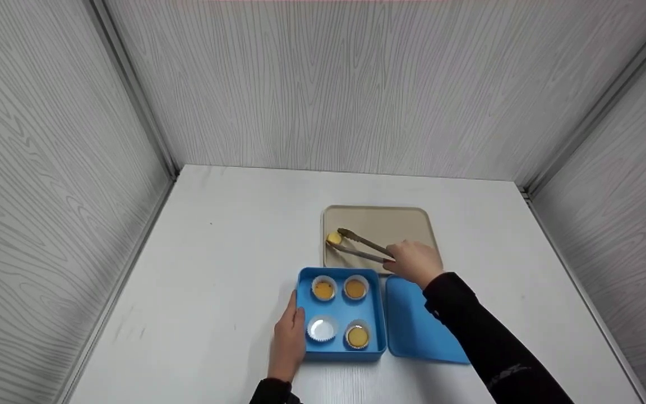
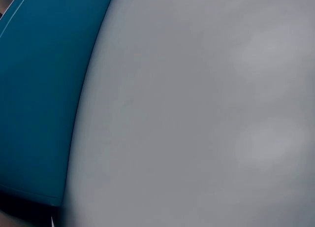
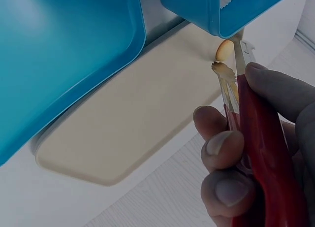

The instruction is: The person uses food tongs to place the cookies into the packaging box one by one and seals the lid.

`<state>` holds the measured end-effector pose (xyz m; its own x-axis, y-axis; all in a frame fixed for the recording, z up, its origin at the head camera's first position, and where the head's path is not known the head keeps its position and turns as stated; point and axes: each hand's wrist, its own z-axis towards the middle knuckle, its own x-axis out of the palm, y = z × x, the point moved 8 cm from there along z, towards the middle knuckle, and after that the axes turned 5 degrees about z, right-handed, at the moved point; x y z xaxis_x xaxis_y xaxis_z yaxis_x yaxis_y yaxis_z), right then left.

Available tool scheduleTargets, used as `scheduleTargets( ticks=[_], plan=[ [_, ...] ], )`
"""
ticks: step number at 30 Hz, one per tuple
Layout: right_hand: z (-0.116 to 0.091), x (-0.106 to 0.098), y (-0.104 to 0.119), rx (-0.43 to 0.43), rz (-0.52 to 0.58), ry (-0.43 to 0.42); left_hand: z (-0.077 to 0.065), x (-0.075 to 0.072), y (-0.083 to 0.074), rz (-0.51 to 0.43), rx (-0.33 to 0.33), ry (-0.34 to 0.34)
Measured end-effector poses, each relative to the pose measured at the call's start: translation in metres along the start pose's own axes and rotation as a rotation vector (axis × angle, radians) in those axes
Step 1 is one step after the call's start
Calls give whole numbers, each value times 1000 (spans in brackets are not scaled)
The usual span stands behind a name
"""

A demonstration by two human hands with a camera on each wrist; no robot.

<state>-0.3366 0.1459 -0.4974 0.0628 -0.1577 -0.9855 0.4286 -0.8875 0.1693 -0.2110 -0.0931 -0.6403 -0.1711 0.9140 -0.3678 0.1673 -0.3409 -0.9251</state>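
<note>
My right hand grips a pair of tongs with red handles and metal arms. Their tips stand apart on either side of a small round yellow cake near the left edge of the beige tray; whether they touch it, I cannot tell. With my left hand I hold the left wall of a square blue box. Inside it, three white paper cups hold yellow cakes, and the front-left paper cup is empty. Only the blue wall fills the left wrist view's left part.
A flat blue lid lies to the right of the box, partly under my right forearm. Behind box and lid is the beige tray. Grey wood-grain panels enclose the white table at the back and sides.
</note>
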Motion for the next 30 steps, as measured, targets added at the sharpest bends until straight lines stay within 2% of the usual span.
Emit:
scheduleTargets(
  ticks=[11, 19, 30],
  plan=[
    [1, 3, -3, 7, 38, 2, 0, 1, 2, -9, -15, 10],
    [-2, 2, -7, -26, 57, -38, -1, 1, -1, -41, 0, 2],
    [-10, 2, -14, -16, 97, -78, 1, 2, 2, -27, -16, 9]
  ],
)
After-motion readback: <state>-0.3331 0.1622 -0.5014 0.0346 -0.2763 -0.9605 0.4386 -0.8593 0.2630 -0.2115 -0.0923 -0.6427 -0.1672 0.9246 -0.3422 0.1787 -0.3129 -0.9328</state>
